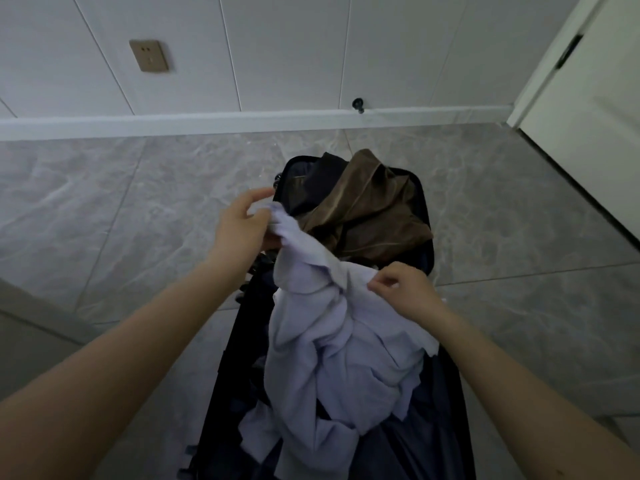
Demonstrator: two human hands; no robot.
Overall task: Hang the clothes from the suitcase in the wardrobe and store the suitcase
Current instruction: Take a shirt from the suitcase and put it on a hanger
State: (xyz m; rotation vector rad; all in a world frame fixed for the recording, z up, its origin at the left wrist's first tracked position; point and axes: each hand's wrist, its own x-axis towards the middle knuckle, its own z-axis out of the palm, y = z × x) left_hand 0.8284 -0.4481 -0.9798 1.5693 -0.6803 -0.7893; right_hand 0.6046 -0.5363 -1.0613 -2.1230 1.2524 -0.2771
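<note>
I am at the unpacking step, with nothing hung yet as far as I can judge. My left hand (242,226) pinches a bunched end of the pale lilac shirt (332,344) up over the left side of the open dark suitcase (424,244), and my right hand (403,289) pinches a fold of the same shirt nearer to me, so both hands are closed on the cloth and set apart. The shirt is lifted at the top but crumpled, and its lower part sags onto the near half of the suitcase, which lies on the grey tiled floor (104,220) close to the wall. A brown garment (367,209) and something dark stay heaped in the far half. Next I judge I must find the collar or shoulders, shake the shirt straight and lift it clear, then carry it to a hanger; no wardrobe rail or hanger is in sight from here.
</note>
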